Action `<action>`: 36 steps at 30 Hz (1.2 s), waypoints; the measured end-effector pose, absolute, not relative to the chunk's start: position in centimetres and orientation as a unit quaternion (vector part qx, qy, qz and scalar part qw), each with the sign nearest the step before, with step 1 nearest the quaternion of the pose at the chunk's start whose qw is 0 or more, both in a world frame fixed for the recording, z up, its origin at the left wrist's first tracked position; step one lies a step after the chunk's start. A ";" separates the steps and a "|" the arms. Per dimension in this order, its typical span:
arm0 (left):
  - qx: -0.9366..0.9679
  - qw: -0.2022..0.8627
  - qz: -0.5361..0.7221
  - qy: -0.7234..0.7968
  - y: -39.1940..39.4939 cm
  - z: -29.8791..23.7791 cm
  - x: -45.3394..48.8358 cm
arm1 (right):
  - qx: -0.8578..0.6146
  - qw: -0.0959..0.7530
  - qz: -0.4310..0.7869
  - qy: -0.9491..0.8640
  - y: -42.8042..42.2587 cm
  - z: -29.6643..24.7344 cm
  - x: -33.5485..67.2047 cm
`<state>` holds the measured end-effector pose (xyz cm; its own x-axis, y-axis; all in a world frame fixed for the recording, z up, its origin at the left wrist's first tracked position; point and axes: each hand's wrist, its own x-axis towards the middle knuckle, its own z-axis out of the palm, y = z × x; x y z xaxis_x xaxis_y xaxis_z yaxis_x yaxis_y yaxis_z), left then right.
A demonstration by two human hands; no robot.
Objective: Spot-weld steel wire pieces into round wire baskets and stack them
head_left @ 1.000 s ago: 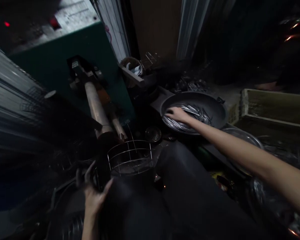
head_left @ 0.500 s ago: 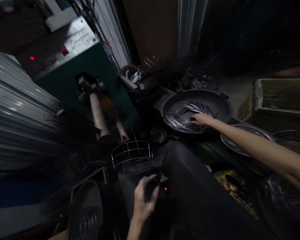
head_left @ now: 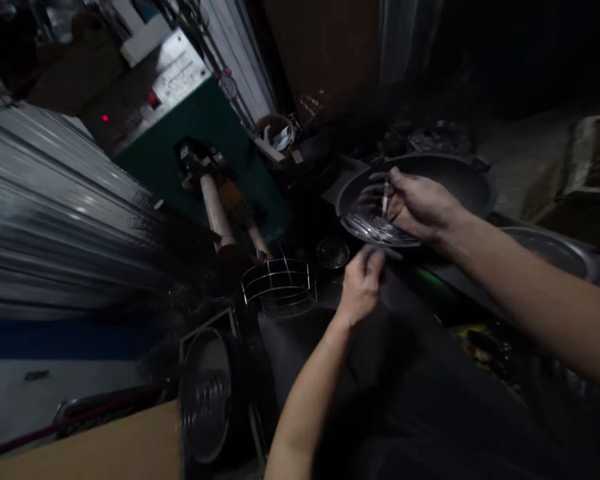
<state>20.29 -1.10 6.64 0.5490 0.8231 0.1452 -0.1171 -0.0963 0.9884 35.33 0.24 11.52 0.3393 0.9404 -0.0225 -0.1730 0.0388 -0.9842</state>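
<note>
My right hand (head_left: 420,203) is raised over a dark round pan (head_left: 460,175) and pinches a thin metal wire piece (head_left: 385,200) between thumb and fingers. More shiny wire pieces (head_left: 375,230) lie heaped in the pan below it. My left hand (head_left: 363,283) sits just under the right one, fingers curled together near the pan's front rim; what it holds, if anything, is too dark to make out. A round wire basket frame (head_left: 280,287) stands to the left of my left hand, below the welding arms (head_left: 215,210) of a green machine (head_left: 205,127).
Stacked metal sheets (head_left: 45,220) fill the left side. A coil of wire rings (head_left: 207,393) stands at lower centre beside a cardboard surface (head_left: 90,447). A small round tin (head_left: 333,252) lies between basket and pan. A second shallow pan (head_left: 550,250) sits at right.
My right hand has lifted out of the pan with a wire piece pinched in it. My left hand has moved up and right to meet it. The view has shifted.
</note>
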 end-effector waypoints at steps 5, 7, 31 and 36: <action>0.364 0.762 0.429 0.320 2.3 8.8 19.8 | -0.590 0.442 0.392 -0.550 -4.4 4.1 31.2; 0.317 0.788 0.416 0.325 3.1 8.8 19.3 | -0.580 0.414 0.359 -0.602 -5.7 2.7 29.8; 0.690 0.255 0.532 0.419 5.7 -0.2 -1.3 | -0.509 0.458 0.593 -0.424 10.8 6.4 16.0; 0.677 0.259 0.542 0.426 6.1 0.1 -1.9 | -0.505 0.462 0.580 -0.441 11.4 6.6 15.6</action>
